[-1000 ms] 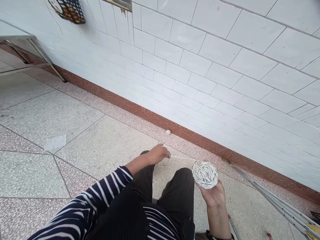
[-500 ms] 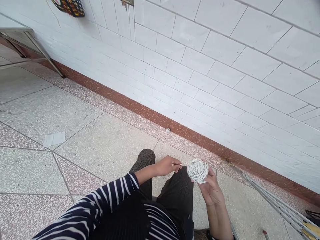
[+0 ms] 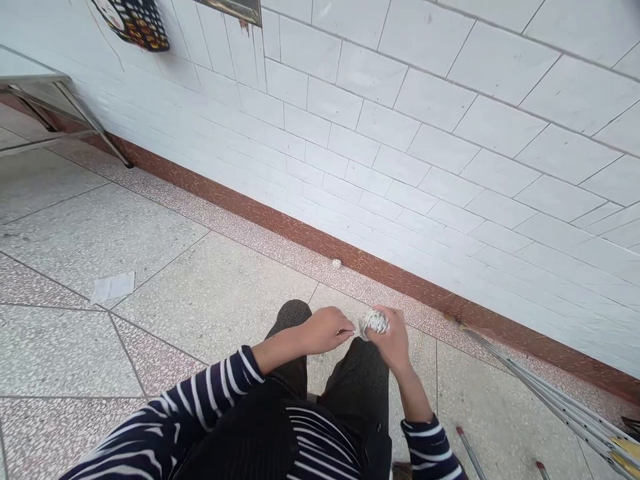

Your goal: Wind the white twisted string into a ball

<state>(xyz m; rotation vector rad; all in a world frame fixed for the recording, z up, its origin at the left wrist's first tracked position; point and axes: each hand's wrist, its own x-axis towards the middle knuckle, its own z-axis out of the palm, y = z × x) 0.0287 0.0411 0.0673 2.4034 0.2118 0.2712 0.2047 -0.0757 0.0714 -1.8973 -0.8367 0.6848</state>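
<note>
My right hand (image 3: 393,337) is wrapped round a ball of white yarn (image 3: 376,322) flecked with dark grey, above my right knee. Part of the ball is hidden by the fingers. Just left of it, my left hand (image 3: 327,331) pinches a strand of yarn (image 3: 356,332) that runs to the ball. A small white ball (image 3: 337,263) lies on the floor by the foot of the wall, beyond my knees.
A white tiled wall (image 3: 350,147) with a red-brown skirting runs ahead. Metal rails (image 3: 540,387) lean at the right. A metal-legged table (image 3: 100,127) stands far left. White paper (image 3: 114,287) lies on the floor. A patterned bag (image 3: 140,27) hangs on the wall.
My right hand has turned over and moved left with the yarn ball, so its fingers now cover more of it. My left hand has shifted slightly left, still pinching the strand.
</note>
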